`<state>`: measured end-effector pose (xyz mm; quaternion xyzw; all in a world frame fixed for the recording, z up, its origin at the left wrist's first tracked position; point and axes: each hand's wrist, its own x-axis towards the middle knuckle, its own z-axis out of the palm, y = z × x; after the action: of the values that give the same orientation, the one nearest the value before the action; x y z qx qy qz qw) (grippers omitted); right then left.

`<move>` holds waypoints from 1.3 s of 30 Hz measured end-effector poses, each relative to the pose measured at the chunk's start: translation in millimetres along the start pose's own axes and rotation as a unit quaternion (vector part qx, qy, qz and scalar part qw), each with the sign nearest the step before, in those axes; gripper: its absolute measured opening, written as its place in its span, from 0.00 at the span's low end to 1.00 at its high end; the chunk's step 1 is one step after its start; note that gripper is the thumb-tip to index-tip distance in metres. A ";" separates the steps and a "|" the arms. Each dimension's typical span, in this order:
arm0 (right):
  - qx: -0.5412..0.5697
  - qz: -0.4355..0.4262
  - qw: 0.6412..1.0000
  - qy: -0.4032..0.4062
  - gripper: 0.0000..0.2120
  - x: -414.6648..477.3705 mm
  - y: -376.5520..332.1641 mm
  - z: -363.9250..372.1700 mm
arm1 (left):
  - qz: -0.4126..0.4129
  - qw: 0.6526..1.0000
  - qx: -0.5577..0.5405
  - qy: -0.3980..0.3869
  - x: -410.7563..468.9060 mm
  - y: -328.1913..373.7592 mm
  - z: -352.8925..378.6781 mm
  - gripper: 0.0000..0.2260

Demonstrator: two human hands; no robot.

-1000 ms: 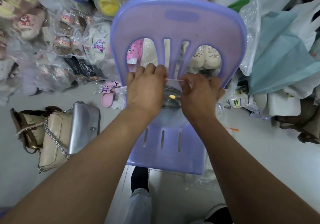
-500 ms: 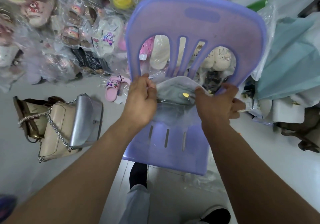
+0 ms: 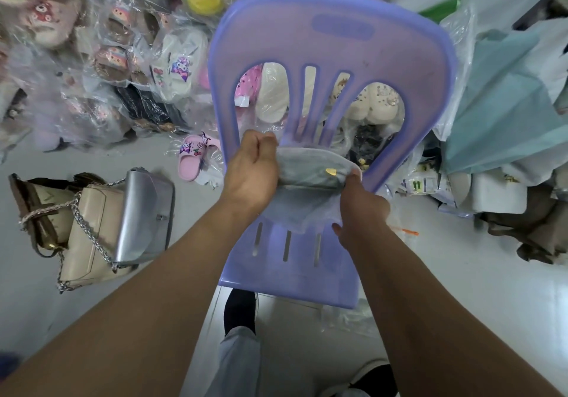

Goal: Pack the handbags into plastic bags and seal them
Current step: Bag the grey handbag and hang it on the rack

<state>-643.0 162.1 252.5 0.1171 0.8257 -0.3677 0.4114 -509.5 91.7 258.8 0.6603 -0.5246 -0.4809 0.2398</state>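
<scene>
A: Two spare handbags (image 3: pixel 101 230) on the floor (image 3: pixel 190 218), far left. Grey handbag (image 3: pixel 310 169)?
B: Left hand (image 3: pixel 252 175) grip clamped on one end, right hand (image 3: pixel 362 209) grip on the other, above the chair (image 3: pixel 338 58) seat, in its plastic bag (image 3: pixel 304 209). Probably soft, light, slippery film; hold the ends.

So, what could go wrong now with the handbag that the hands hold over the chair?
The left hand and right hand grip only the ends of the grey handbag, so it might slip onto the chair. The thin plastic bag hanging below could tear or wrinkle if pulled hard.
</scene>
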 end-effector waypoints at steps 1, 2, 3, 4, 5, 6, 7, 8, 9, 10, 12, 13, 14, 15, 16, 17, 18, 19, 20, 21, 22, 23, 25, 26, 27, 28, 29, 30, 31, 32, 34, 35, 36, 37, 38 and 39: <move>0.016 0.025 0.999 -0.026 0.32 -0.5 -2.5 -0.2 | -0.002 1.000 0.012 -0.012 -2.4 4.8 0.9 0.16; 0.022 0.047 0.997 -0.058 0.30 -1.6 -5.2 -1.2 | -0.008 1.000 0.016 -0.024 -3.7 6.5 2.3 0.19; 0.018 0.061 0.994 -0.087 0.30 -1.9 -8.3 -2.5 | -0.021 0.999 0.009 -0.038 -4.9 7.8 3.1 0.21; 0.005 0.066 0.992 -0.111 0.31 -1.9 -11.6 -4.3 | -0.039 0.998 -0.001 -0.053 -5.4 8.1 4.8 0.22; -0.003 0.067 0.989 -0.131 0.31 -3.2 -15.4 -6.0 | -0.059 0.996 -0.008 -0.071 -7.0 8.8 6.7 0.22; -0.008 0.068 0.986 -0.151 0.32 -1.7 -19.1 -7.6 | -0.078 0.993 -0.011 -0.093 -8.6 8.6 9.3 0.22; -0.014 0.068 0.984 -0.167 0.34 0.4 -22.2 -9.2 | -0.095 0.988 -0.016 -0.120 -10.8 8.6 13.2 0.21; -0.028 0.067 0.980 -0.183 0.36 1.2 -26.5 -12.8 | -0.106 0.984 -0.030 -0.138 -13.8 8.5 18.1 0.19; -0.043 0.062 0.976 -0.206 0.36 3.4 -28.7 -15.1 | -0.107 0.981 -0.047 -0.155 -17.6 7.2 23.1 0.16; -0.058 0.055 0.971 -0.226 0.36 5.8 -28.3 -17.5 | -0.100 0.978 -0.056 -0.177 -22.7 5.4 27.9 0.14; -0.089 0.051 0.972 -0.211 0.43 14.3 -22.0 -23.1 | -0.089 0.970 -0.052 -0.221 -30.2 0.0 35.7 0.11; -0.098 0.041 0.977 -0.185 0.50 20.5 -15.8 -25.3 | -0.091 0.965 -0.048 -0.241 -33.5 -4.1 38.4 0.10; -0.102 0.019 0.983 -0.154 0.54 28.5 -8.2 -25.7 | -0.094 0.964 -0.043 -0.244 -36.3 -8.8 40.6 0.10; -0.112 -0.020 0.985 -0.132 0.55 32.7 -3.2 -26.1 | -0.089 0.972 -0.031 -0.215 -36.7 -15.6 44.4 0.11; -0.132 -0.071 0.982 -0.117 0.50 36.5 -0.7 -27.7 | -0.078 0.984 0.002 -0.160 -35.7 -24.0 48.1 0.12; -0.156 -0.114 0.976 -0.105 0.42 36.4 0.5 -30.5 | -0.073 0.992 0.042 -0.092 -34.4 -35.7 51.8 0.13; -0.171 -0.139 0.970 -0.099 0.36 34.8 2.2 -33.7 | -0.078 0.994 0.076 -0.029 -34.8 -44.7 53.0 0.13; -0.169 -0.149 0.969 -0.099 0.31 36.4 4.5 -37.6 | -0.092 0.991 0.095 0.013 -35.7 -50.8 51.6 0.12; -0.147 -0.150 0.971 -0.111 0.28 34.7 5.1 -43.0 | -0.122 0.987 0.100 0.023 -36.6 -56.5 50.3 0.14; -0.122 -0.147 0.973 -0.127 0.24 33.6 5.2 -48.2 | -0.164 0.981 0.106 0.015 -36.9 -60.0 48.2 0.20; -0.095 -0.147 0.974 -0.145 0.21 32.5 5.0 -53.7 | -0.203 0.972 0.120 0.002 -38.0 -60.5 45.3 0.26; -0.071 -0.150 0.972 -0.165 0.18 28.9 3.5 -61.2 | -0.231 0.965 0.124 0.002 -39.6 -57.3 42.6 0.31; -0.030 -0.166 0.966 -0.194 0.14 17.0 -8.8 -77.9 | -0.259 0.963 0.067 0.028 -43.7 -37.9 33.1 0.37; -0.010 -0.177 0.961 -0.210 0.14 9.0 -18.4 -87.6 | -0.261 0.965 0.025 0.031 -46.7 -21.4 26.0 0.38; 0.009 -0.185 0.956 -0.229 0.15 -0.1 -29.1 -98.3 | -0.260 0.965 -0.004 0.026 -50.3 -2.5 17.3 0.40; 0.024 -0.189 0.950 -0.249 0.17 -11.5 -38.7 -110.5 | -0.254 0.967 -0.022 0.022 -58.4 20.5 6.7 0.43; 0.039 -0.191 0.944 -0.267 0.19 -25.6 -47.9 -124.3 | -0.245 0.968 -0.042 0.015 -68.2 42.9 -3.6 0.46; 0.059 -0.195 0.937 -0.283 0.22 -39.3 -58.5 -138.4 | -0.235 0.969 -0.080 0.010 -79.5 66.1 -13.0 0.49; 0.076 -0.202 0.932 -0.291 0.25 -54.0 -69.1 -153.9 | -0.226 0.966 -0.128 -0.006 -88.2 87.0 -20.9 0.49; 0.093 -0.214 0.928 -0.291 0.29 -68.2 -80.1 -169.2 | -0.211 0.960 -0.182 -0.041 -100.0 110.5 -27.3 0.45; 0.115 -0.238 0.925 -0.271 0.35 -99.0 -106.4 -200.7 | -0.161 0.947 -0.253 -0.116 -122.5 163.5 -39.1 0.37; 0.124 -0.251 0.924 -0.262 0.35 -116.4 -121.8 -218.2 | -0.134 0.946 -0.264 -0.131 -129.8 189.3 -42.0 0.38; 0.135 -0.266 0.919 -0.257 0.33 -132.1 -137.4 -236.4 | -0.118 0.947 -0.267 -0.130 -139.9 217.1 -43.0 0.41; 0.143 -0.284 0.913 -0.255 0.31 -147.9 -154.1 -256.7 | -0.106 0.949 -0.270 -0.121 -145.6 241.9 -41.5 0.44; 0.152 -0.303 0.907 -0.250 0.29 -161.6 -171.7 -277.2 | -0.093 0.950 -0.276 -0.115 -150.1 264.9 -37.5 0.46; 0.157 -0.322 0.900 -0.247 0.27 -176.9 -189.5 -299.2 | -0.064 0.950 -0.284 -0.116 -158.2 291.2 -34.2 0.46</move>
<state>-802.3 258.9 601.8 -0.1865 0.6220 -0.6221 0.4373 -611.8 133.9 573.0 0.5368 -0.3469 -0.6979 0.3232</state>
